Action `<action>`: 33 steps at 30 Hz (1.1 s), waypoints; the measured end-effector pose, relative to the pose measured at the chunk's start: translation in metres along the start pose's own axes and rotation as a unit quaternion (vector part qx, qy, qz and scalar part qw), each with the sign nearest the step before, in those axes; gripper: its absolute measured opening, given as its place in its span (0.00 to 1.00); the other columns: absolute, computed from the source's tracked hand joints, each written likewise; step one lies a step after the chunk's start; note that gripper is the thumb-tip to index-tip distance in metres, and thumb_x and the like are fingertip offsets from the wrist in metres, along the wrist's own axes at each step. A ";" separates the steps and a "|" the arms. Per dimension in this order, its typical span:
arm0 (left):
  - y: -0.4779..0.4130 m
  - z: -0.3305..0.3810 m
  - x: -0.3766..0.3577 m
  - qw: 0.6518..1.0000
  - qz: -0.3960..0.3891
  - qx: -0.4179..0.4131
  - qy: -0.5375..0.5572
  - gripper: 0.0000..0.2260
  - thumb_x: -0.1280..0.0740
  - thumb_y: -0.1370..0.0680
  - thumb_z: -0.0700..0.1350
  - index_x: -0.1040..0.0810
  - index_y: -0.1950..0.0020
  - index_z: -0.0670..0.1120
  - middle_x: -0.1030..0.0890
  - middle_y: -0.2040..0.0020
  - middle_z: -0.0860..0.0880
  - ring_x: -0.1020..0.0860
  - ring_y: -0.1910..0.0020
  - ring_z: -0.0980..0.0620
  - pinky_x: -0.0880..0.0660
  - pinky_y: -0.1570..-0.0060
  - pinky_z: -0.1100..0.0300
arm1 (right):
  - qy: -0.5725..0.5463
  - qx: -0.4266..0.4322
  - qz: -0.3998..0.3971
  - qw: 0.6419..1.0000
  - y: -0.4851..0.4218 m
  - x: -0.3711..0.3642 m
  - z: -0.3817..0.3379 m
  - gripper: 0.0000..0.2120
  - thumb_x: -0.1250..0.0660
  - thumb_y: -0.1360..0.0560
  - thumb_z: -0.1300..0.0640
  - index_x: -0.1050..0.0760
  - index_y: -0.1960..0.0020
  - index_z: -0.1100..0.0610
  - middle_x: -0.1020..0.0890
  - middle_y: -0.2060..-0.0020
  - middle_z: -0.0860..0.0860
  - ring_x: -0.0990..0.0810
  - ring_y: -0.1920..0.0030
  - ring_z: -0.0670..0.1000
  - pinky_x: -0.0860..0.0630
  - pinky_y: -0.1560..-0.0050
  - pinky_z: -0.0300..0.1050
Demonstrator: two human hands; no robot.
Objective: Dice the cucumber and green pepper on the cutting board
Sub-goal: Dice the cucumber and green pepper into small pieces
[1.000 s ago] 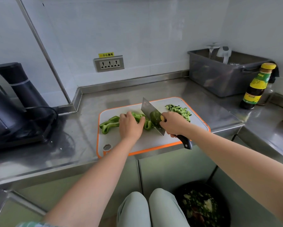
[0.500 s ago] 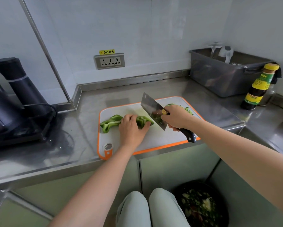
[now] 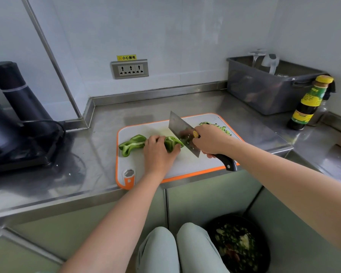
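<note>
A white cutting board (image 3: 187,164) with an orange rim lies on the steel counter. Green pepper pieces (image 3: 133,143) lie across its left half. My left hand (image 3: 158,152) curls over the pepper's right end and holds it down. My right hand (image 3: 212,140) grips the black-handled cleaver (image 3: 180,129), whose blade stands at the pepper's right end, just beside my left fingers. Diced cucumber (image 3: 221,128) is piled at the board's far right corner, partly hidden behind my right hand.
A black appliance (image 3: 13,119) with a cable fills the counter's left side. At the back right stand a grey tub (image 3: 264,91) and a dark sauce bottle (image 3: 308,103). A bin with scraps (image 3: 237,247) sits on the floor below. A wall socket (image 3: 130,68) is behind the board.
The cleaver moved back toward the cucumber pile, then returned to the pepper's right end. My left hand shifted a little along the pepper and holds it as before.
</note>
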State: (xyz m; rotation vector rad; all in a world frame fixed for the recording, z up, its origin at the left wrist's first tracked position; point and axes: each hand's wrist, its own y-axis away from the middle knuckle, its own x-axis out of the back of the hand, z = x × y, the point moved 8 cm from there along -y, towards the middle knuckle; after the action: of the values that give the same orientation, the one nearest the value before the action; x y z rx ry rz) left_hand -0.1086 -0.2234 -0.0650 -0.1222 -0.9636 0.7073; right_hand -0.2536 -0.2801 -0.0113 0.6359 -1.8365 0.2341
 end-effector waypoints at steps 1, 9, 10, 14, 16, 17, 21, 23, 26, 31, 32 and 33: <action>0.000 0.000 0.000 1.000 -0.002 0.001 0.002 0.21 0.30 0.28 0.56 0.21 0.45 0.41 0.25 0.45 0.43 0.30 0.43 0.42 0.36 0.41 0.56 | 0.008 -0.001 -0.003 1.000 0.001 -0.002 -0.001 0.05 0.48 0.24 0.65 0.34 0.55 0.62 0.24 0.69 0.57 0.26 0.79 0.52 0.32 0.77 0.38; 0.001 -0.002 -0.001 1.000 -0.009 0.004 0.003 0.20 0.30 0.28 0.58 0.20 0.51 0.41 0.25 0.49 0.43 0.29 0.47 0.42 0.34 0.45 0.56 | 0.033 -0.005 0.004 0.999 -0.008 -0.020 -0.003 0.04 0.46 0.23 0.65 0.34 0.55 0.62 0.25 0.67 0.56 0.26 0.78 0.51 0.33 0.76 0.40; 0.001 -0.002 -0.001 1.000 -0.009 0.006 0.006 0.20 0.30 0.28 0.58 0.20 0.50 0.41 0.25 0.49 0.43 0.29 0.46 0.42 0.35 0.45 0.56 | 0.041 -0.008 0.009 0.999 -0.010 -0.023 -0.003 0.04 0.46 0.23 0.65 0.34 0.55 0.61 0.25 0.67 0.56 0.26 0.78 0.52 0.33 0.76 0.40; 0.001 -0.001 0.000 1.000 -0.007 0.008 0.010 0.20 0.29 0.28 0.57 0.20 0.48 0.41 0.25 0.48 0.43 0.30 0.46 0.42 0.35 0.44 0.56 | 0.049 -0.016 0.025 0.998 -0.019 -0.030 -0.005 0.08 0.47 0.24 0.65 0.38 0.61 0.57 0.27 0.68 0.55 0.25 0.76 0.53 0.34 0.74 0.40; 0.001 0.000 0.001 1.000 -0.003 0.009 0.014 0.19 0.29 0.29 0.56 0.19 0.48 0.41 0.25 0.49 0.43 0.29 0.46 0.42 0.35 0.44 0.56 | 0.049 -0.013 0.023 0.998 -0.023 -0.030 -0.008 0.07 0.47 0.23 0.64 0.37 0.59 0.58 0.27 0.68 0.55 0.25 0.77 0.52 0.34 0.73 0.40; 0.001 0.000 0.002 1.000 -0.002 0.010 0.015 0.19 0.29 0.29 0.56 0.19 0.48 0.41 0.25 0.49 0.43 0.29 0.46 0.42 0.35 0.44 0.56 | 0.048 -0.011 0.023 0.999 -0.026 -0.029 -0.009 0.06 0.47 0.23 0.64 0.37 0.58 0.59 0.28 0.69 0.54 0.26 0.77 0.52 0.34 0.73 0.40; 0.002 -0.001 0.002 1.000 -0.004 0.014 0.022 0.18 0.28 0.29 0.56 0.19 0.49 0.43 0.25 0.49 0.43 0.29 0.46 0.43 0.35 0.43 0.57 | 0.034 -0.014 0.022 0.999 -0.039 -0.028 -0.014 0.04 0.46 0.23 0.64 0.35 0.56 0.60 0.27 0.70 0.54 0.26 0.79 0.50 0.35 0.74 0.40; 0.002 -0.002 0.002 0.999 -0.009 0.013 0.033 0.18 0.28 0.30 0.55 0.19 0.48 0.44 0.25 0.48 0.44 0.29 0.45 0.43 0.35 0.42 0.57 | 0.019 -0.022 0.019 0.999 -0.044 -0.029 -0.015 0.04 0.46 0.24 0.65 0.35 0.57 0.61 0.26 0.71 0.55 0.26 0.78 0.51 0.35 0.75 0.39; 0.002 -0.003 0.003 0.999 -0.014 0.014 0.045 0.19 0.28 0.30 0.54 0.19 0.45 0.44 0.25 0.47 0.44 0.29 0.44 0.43 0.35 0.41 0.58 | -0.024 -0.027 0.031 0.999 -0.048 -0.026 -0.012 0.03 0.46 0.24 0.66 0.34 0.54 0.63 0.27 0.71 0.56 0.26 0.78 0.52 0.34 0.76 0.39; 0.001 -0.004 0.002 0.998 -0.015 0.025 0.056 0.21 0.27 0.30 0.55 0.21 0.43 0.45 0.25 0.44 0.45 0.29 0.42 0.45 0.35 0.39 0.58 | -0.093 -0.034 0.033 0.995 -0.039 -0.018 0.005 0.05 0.46 0.25 0.67 0.34 0.57 0.62 0.25 0.72 0.59 0.27 0.78 0.54 0.33 0.77 0.40; 0.000 -0.005 0.001 0.998 -0.016 0.025 0.053 0.21 0.27 0.30 0.56 0.21 0.43 0.45 0.25 0.44 0.45 0.29 0.42 0.45 0.35 0.39 0.58 | -0.101 -0.032 0.028 0.994 -0.035 -0.014 0.006 0.05 0.46 0.24 0.66 0.33 0.57 0.63 0.24 0.70 0.61 0.27 0.78 0.54 0.33 0.77 0.41; 0.000 -0.005 0.000 0.998 -0.017 0.024 0.050 0.22 0.27 0.30 0.57 0.21 0.43 0.45 0.25 0.44 0.45 0.29 0.42 0.45 0.35 0.39 0.58 | -0.100 -0.029 0.020 0.994 -0.031 -0.010 0.005 0.07 0.46 0.24 0.66 0.31 0.56 0.65 0.23 0.69 0.63 0.27 0.78 0.55 0.33 0.77 0.41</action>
State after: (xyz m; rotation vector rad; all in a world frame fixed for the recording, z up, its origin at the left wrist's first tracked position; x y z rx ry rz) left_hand -0.1046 -0.2224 -0.0677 -0.0967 -0.8507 0.6864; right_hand -0.2390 -0.3052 -0.0274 0.5999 -2.0428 0.1457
